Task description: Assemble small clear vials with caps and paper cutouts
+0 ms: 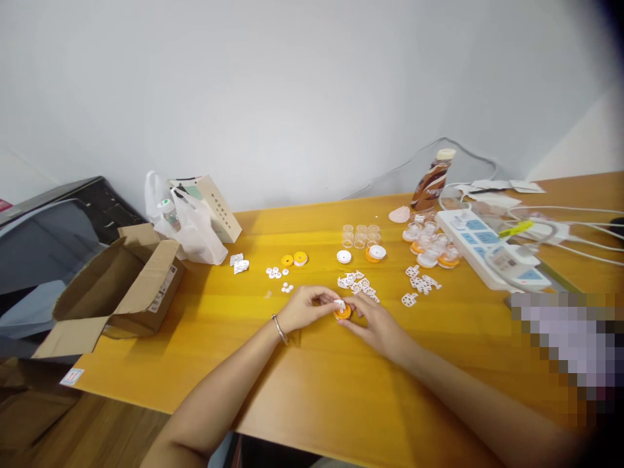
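Both hands meet over an orange round cap-like disc (344,315) at the middle of the table. My right hand (377,323) grips its right edge between thumb and fingers. The fingertips of my left hand (308,309) are closed at a small white piece (340,304) on top of the disc; how it sits there is partly hidden. Just beyond the hands lies a pile of flat white cut-out plastic parts (358,283). Behind them are a white round disc (344,257) and an orange-and-white stack (375,253). Small white round pieces (277,273) lie to the left.
Clear plastic cups (361,236) stand in rows farther back. Domed clear-and-orange assemblies (429,244) sit near a power strip (487,250) and a drink bottle (433,181). More white cut-outs (423,283) lie right. An open cardboard box (166,286) and plastic bag (202,234) stand left.
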### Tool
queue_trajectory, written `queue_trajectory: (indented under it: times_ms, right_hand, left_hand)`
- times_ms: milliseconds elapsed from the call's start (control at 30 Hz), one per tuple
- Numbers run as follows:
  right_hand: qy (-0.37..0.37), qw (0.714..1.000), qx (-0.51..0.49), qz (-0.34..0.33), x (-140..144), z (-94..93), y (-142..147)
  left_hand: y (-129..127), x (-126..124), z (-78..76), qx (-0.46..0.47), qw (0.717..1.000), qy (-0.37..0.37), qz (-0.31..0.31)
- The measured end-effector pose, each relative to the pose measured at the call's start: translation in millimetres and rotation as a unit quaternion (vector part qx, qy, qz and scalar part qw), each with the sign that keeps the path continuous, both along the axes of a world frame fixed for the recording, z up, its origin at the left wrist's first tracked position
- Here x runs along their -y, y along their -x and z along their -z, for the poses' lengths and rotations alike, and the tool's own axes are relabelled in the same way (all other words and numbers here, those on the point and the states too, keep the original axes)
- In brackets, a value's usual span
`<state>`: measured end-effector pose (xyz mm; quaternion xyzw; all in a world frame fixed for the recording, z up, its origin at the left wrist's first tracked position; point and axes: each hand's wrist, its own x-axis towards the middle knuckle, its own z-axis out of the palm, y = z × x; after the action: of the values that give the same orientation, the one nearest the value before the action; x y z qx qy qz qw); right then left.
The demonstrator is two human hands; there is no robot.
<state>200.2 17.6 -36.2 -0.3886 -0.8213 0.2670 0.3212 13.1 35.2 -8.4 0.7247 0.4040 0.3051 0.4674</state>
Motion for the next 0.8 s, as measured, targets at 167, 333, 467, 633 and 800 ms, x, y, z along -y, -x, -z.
queue_trajectory:
  times_ms: [167,333,467,633,800]
  right_hand:
    - [-0.003,1.0,-0.004,0.004,-1.0,2.0,-0.3]
    - [-0.001,1.0,-0.005,0.007,-1.9,3.0,-0.1]
    - [0.003,1.0,-0.006,0.004,-2.3,2.9,0.2]
    - [-0.004,1.0,-0.006,0.005,-2.6,4.2,0.9]
    - [-0.006,1.0,-0.007,0.01,-1.4,1.8,1.2]
  left_hand:
    - [-1.8,2.5,-2.2,-0.034,0.998,-0.059,-0.002]
    - [-2.4,3.5,-5.0,-0.051,0.995,-0.091,0.004]
    - [-1.1,1.1,-4.6,-0.056,0.995,-0.083,0.019]
    - [-0.7,-0.6,-3.3,-0.059,0.995,-0.075,0.013]
    - [-0.6,1.0,-4.2,-0.057,0.995,-0.076,0.015]
